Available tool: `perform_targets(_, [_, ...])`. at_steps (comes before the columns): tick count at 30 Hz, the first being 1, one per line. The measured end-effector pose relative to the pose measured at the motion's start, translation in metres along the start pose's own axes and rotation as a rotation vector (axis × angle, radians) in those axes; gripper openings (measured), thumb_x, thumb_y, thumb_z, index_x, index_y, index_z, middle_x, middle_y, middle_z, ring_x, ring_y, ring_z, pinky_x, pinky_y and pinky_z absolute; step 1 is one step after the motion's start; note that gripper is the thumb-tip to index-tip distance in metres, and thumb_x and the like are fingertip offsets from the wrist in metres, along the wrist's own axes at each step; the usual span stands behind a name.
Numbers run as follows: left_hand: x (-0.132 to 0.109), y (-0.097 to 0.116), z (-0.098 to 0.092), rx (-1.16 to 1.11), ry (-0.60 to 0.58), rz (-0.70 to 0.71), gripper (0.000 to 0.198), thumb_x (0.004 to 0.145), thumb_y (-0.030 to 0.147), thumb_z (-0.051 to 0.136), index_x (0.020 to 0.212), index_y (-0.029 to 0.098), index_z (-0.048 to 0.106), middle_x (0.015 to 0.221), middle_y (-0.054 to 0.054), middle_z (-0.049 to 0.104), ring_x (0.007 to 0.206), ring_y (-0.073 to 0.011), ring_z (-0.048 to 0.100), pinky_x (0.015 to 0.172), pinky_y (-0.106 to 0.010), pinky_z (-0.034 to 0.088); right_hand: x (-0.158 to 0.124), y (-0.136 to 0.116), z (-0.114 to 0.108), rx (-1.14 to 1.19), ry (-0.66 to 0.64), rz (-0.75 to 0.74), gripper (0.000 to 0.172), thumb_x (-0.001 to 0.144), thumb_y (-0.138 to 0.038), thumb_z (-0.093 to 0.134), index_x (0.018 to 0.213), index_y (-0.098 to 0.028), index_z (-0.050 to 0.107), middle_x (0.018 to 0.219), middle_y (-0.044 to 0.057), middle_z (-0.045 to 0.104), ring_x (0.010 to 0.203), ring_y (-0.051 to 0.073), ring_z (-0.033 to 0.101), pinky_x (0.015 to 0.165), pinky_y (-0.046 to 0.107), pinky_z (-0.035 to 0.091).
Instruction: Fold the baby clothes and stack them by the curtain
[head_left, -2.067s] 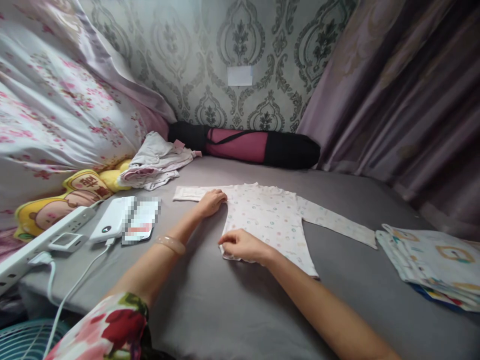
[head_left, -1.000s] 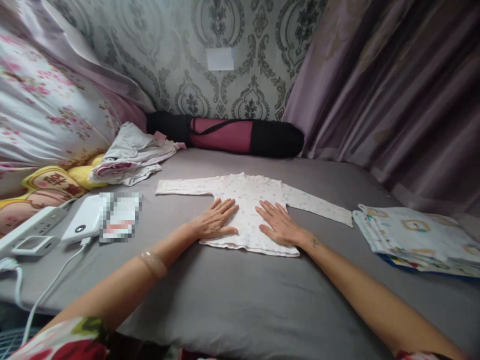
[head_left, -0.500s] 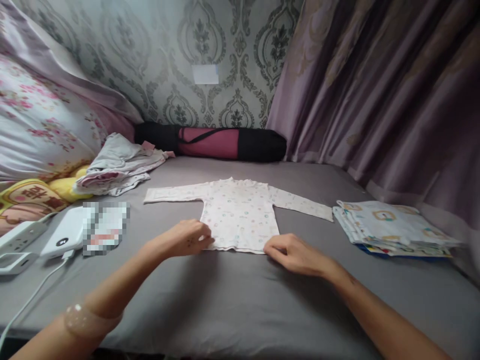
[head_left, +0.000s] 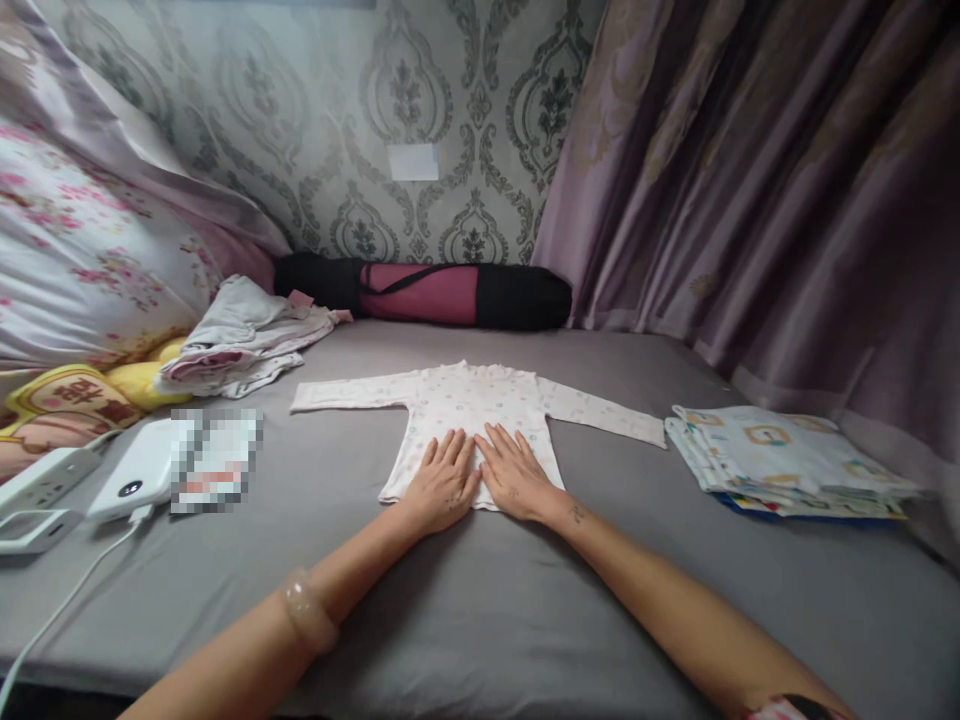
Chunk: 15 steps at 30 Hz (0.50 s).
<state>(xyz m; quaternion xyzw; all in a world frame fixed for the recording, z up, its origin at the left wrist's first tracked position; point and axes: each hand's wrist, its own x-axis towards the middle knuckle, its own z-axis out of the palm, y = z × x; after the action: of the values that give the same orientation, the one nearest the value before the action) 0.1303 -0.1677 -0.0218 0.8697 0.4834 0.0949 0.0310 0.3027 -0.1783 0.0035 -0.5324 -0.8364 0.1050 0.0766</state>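
Note:
A small white long-sleeved shirt with a fine coloured print lies spread on the grey bed sheet, its collar away from me and both sleeves stretched out sideways. My left hand rests flat on the lower front of the shirt, fingers extended. Beside it my right hand lies flat too, and the two hands almost touch at the thumbs. They cover the middle of the shirt's lower part and some of its hem. Neither hand grips the cloth.
On the right is a stack of folded printed cloths. Rumpled clothes lie at the left, near a white power bank with its cable and a power strip. A black and maroon rolled bag lies along the wall.
Both hands have let go of the hem corners and moved inward onto the shirt, fingers now flat. The lower left corner of the shirt has spread outward to the left.

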Motion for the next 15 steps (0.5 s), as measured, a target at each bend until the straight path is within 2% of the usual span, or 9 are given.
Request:
perform_targets(6, [-0.019,-0.004,-0.005,0.014,-0.001,0.1,0.064,0.095,0.053,0.026,0.147,0.016,0.033,0.153,-0.015,0.028,0.143,-0.0285,0.023,0.114,-0.05,0.022,-0.027,-0.005,-0.009,-0.004,-0.065,-0.079,0.057,0.098,-0.034,0.028,0.151,-0.015,0.021,0.158,0.012,0.013,0.146,0.024,0.007,0.117,0.05,0.007])
perform_targets(12, [-0.03,-0.001,-0.01,0.03,-0.022,0.072,0.062,0.095,0.054,0.027,0.146,0.019,0.036,0.153,-0.011,0.031,0.142,-0.0281,0.026,0.114,-0.049,0.023,-0.053,-0.016,-0.017,0.027,-0.078,-0.154,0.05,0.1,-0.033,0.027,0.149,-0.026,0.028,0.158,0.006,0.018,0.146,0.023,0.008,0.117,0.051,0.006])
perform_targets(15, [-0.039,-0.002,-0.014,0.018,-0.02,0.087,0.059,0.096,0.053,0.027,0.145,0.022,0.037,0.153,-0.01,0.031,0.142,-0.0278,0.026,0.114,-0.049,0.023,-0.066,-0.021,-0.021,0.055,-0.111,-0.175,0.05,0.099,-0.033,0.029,0.149,-0.027,0.029,0.158,0.004,0.021,0.145,0.022,0.01,0.117,0.051,0.004])
